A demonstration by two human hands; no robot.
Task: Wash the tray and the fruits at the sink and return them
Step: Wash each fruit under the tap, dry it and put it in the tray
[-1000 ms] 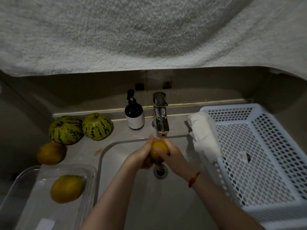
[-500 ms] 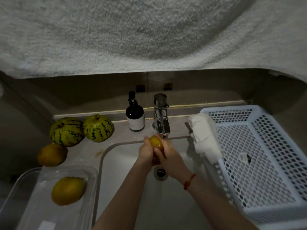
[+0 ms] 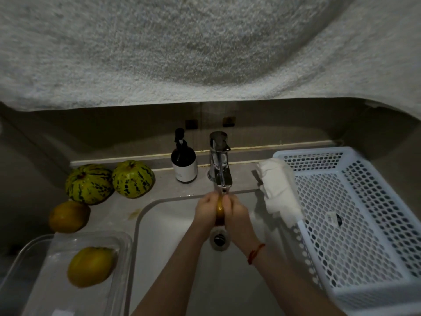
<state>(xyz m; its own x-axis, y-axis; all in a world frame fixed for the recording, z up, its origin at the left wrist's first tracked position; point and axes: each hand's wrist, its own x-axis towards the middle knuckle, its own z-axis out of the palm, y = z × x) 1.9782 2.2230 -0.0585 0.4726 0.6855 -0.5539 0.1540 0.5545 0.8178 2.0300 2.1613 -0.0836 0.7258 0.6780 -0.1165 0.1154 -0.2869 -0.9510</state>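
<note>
I am looking down at a pale stone table [image 3: 109, 208] with a white rectangular sink [image 3: 173, 252] sunk into it, and a white perforated plastic basket [image 3: 355, 224] sitting on the right with a folded white cloth [image 3: 279, 190] draped over its near corner. On the left stands the clear rectangular plastic tray [image 3: 114, 277], holding one smooth yellow-orange fruit [image 3: 91, 266]; a second yellow-orange fruit [image 3: 68, 216] lies on the table just behind the tray, and two green-and-yellow striped melons [image 3: 109, 181] sit side by side further back. A dark pump bottle with a white label [image 3: 184, 160] stands just left of the chrome tap [image 3: 219, 163]. My left hand [image 3: 206, 210] and right hand [image 3: 235, 215] are pressed together directly under the spout, above the round drain [image 3: 219, 238], and both curl around a small yellow-orange fruit [image 3: 220, 212], of which only a narrow strip shows between the palms. The light is too dim for me to tell whether water is running. My worry is the grip: a wet, smooth fruit squeezed between two palms could squirt out and drop into the basin, bruising or rolling against the drain. Lifting too high could also knock my knuckles on the spout, which sits very close above them. Three fruits on the table look unwashed, so I judge much of the job remains.
</note>
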